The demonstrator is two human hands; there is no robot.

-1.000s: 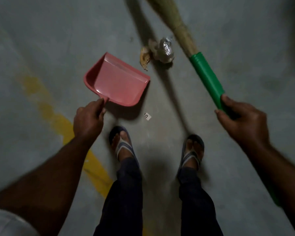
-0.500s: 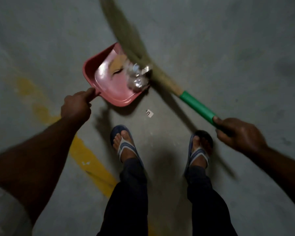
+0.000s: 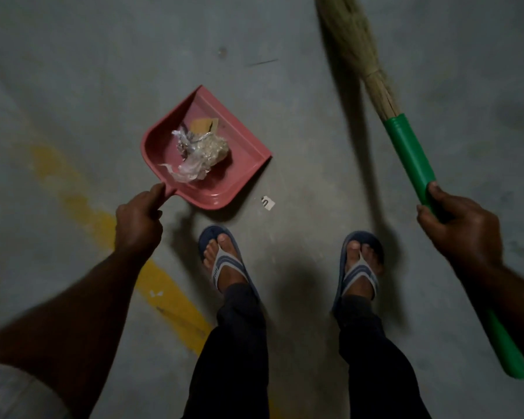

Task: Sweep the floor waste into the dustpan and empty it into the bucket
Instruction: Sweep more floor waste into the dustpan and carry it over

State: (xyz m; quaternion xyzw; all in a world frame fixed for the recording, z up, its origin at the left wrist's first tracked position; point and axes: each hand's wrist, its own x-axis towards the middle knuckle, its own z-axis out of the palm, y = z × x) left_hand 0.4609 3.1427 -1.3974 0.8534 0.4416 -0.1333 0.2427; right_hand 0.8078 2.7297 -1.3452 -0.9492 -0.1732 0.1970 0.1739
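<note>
A pink dustpan (image 3: 242, 164) sits low over the grey floor ahead of my feet. Inside it lie crumpled foil and clear plastic waste (image 3: 200, 152) and a brown paper scrap (image 3: 202, 126). My left hand (image 3: 139, 220) grips the dustpan's short handle at its near corner. My right hand (image 3: 460, 225) grips the green handle of a grass broom (image 3: 406, 146). The broom's straw head points up and away at the top right, well off to the right of the dustpan. No bucket is in view.
A small white paper scrap (image 3: 267, 203) lies on the floor just right of the dustpan. A worn yellow painted line (image 3: 164, 285) runs diagonally at the left. My feet in blue sandals (image 3: 224, 261) stand below the dustpan.
The broom swept the foil and paper waste into the dustpan, then swung back out to the right. The waste now lies inside the pan. Both hands kept their grips.
</note>
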